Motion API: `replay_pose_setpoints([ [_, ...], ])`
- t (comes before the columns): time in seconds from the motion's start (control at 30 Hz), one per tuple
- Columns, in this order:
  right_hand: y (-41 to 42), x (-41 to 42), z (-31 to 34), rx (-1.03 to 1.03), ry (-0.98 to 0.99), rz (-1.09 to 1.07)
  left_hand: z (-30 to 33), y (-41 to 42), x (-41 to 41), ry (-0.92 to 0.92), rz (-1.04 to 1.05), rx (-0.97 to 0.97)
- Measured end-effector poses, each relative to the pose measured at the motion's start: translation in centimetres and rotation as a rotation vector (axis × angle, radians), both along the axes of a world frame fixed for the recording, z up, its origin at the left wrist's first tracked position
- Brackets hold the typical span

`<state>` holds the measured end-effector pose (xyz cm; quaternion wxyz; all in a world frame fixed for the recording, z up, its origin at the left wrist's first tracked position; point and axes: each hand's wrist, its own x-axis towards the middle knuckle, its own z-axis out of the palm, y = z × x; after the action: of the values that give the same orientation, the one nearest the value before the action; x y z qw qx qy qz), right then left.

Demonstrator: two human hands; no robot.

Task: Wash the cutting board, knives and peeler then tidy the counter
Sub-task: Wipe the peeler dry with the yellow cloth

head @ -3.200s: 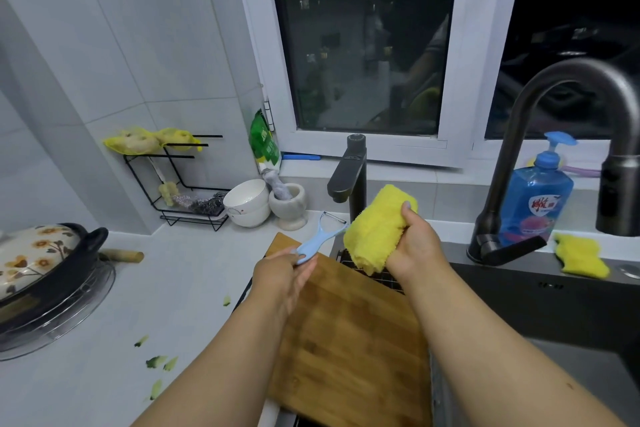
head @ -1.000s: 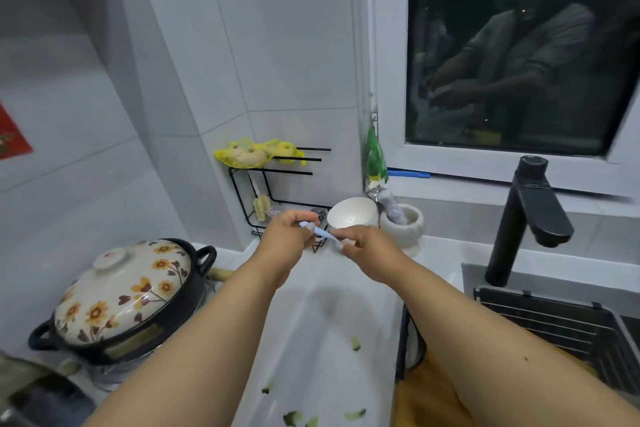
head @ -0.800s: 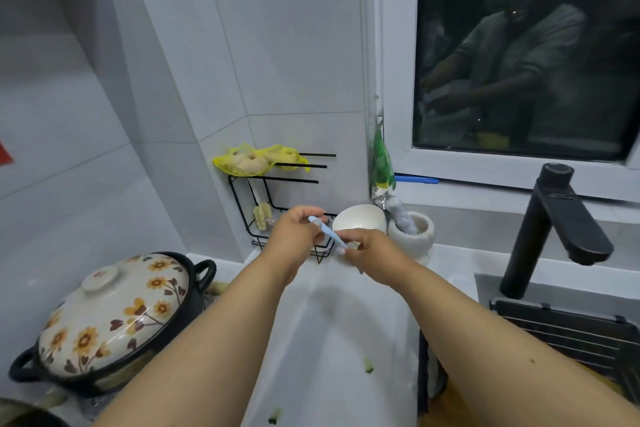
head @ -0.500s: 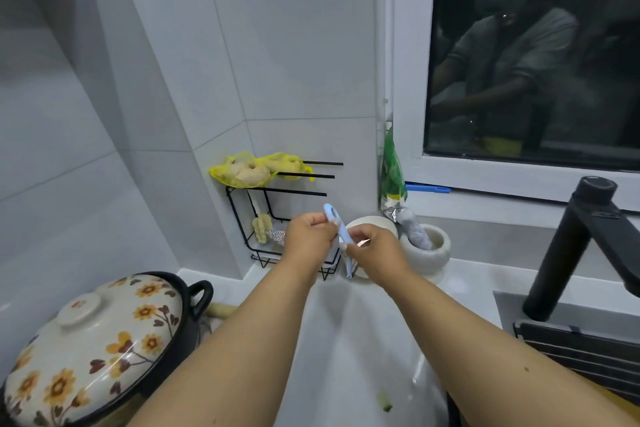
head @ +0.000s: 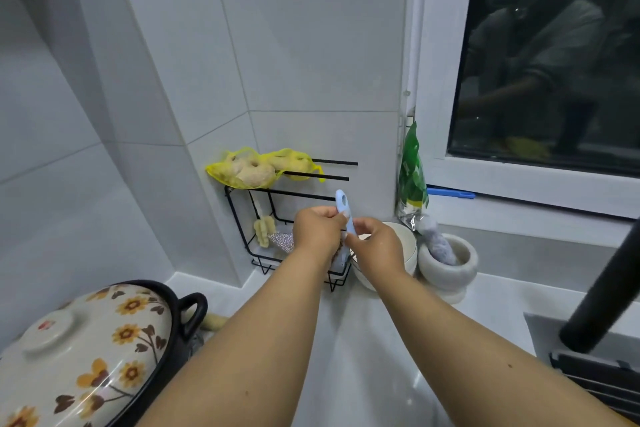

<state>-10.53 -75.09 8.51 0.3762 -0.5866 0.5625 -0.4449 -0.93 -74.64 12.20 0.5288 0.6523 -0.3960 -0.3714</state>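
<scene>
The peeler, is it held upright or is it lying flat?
Upright: the peeler stands nearly vertical, hole end up, pinched between left hand and right hand.

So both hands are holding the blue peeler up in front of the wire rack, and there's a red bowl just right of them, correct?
Not quite: the head view shows the bowl is white, not red. Both the left hand and right hand do hold the blue peeler before the wire rack.

I see a pale blue peeler [head: 345, 215] of smooth, matt plastic. At my nine o'clock the wall tiles [head: 301, 28] look glossy and smooth, and the white counter [head: 374, 357] shines. The corner rack [head: 263, 229] is thin black wire, matt. At seven o'clock the pot lid [head: 86, 350] is glazed ceramic with printed flowers. The mortar [head: 450, 270] looks like polished stone; the white bowl [head: 410, 246] is glossy.
</scene>
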Motion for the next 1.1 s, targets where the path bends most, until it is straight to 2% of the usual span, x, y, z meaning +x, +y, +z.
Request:
replay_pose_setpoints([
  [0.3, -1.2, 3.3, 0.0, 0.025, 0.076, 0.149, -0.5, 0.1, 4.0, -0.043, 0.109, -0.078],
  [0.43, -1.4, 5.2, 0.3, 0.044, 0.041, 0.182, -0.3, -0.2, 6.5, -0.138, 0.204, -0.073],
  [0.77, -1.5, 6.4, 1.0, 0.048, -0.079, 0.160, -0.7, -0.6, 8.7, -0.167, 0.235, -0.014],
  [1.1, 0.8, 4.8, 2.7, 0.061, -0.133, 0.123, -0.1, 2.8, 7.9, -0.210, 0.257, -0.013],
])
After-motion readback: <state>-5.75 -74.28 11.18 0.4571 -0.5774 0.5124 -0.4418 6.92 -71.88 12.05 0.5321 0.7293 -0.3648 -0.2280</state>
